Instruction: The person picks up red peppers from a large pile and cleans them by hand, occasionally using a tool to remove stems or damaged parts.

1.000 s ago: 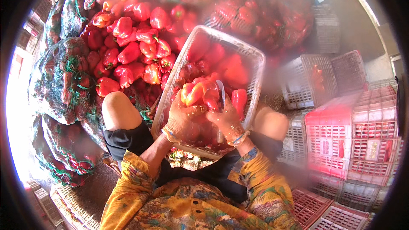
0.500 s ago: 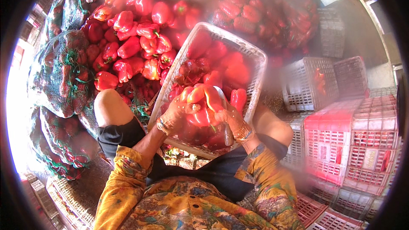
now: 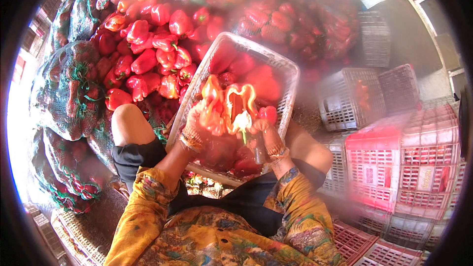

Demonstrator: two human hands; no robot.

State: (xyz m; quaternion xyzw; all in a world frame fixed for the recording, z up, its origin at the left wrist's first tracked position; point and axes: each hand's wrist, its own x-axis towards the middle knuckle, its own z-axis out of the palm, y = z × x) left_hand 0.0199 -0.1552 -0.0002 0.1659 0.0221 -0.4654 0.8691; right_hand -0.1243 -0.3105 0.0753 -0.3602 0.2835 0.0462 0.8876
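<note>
Over the white crate (image 3: 290, 76) between my knees, my left hand (image 3: 196, 127) grips a red bell pepper (image 3: 212, 111) with orange patches. The pepper is split open, and its hollow inside and wavy cut rim face up. At its right side a pale seed core (image 3: 243, 121) with a green stem shows, close to the fingertips of my right hand (image 3: 267, 135). That hand is closed round a knife (image 3: 259, 153), whose handle sticks out below the palm. Its blade is hidden. Red peppers (image 3: 263, 81) lie in the crate beneath both hands.
A big heap of red peppers (image 3: 145, 61) lies beyond my left knee. Green mesh sacks (image 3: 64, 88) of peppers line the left side. On the right stand a grey plastic crate (image 3: 345, 101) and stacked red and white crates (image 3: 372, 167). Blur covers the upper right.
The pepper has come apart: its hollow inside and pale core with stem now show, where it looked whole before. The blade has gone out of sight. The view has shifted slightly.
</note>
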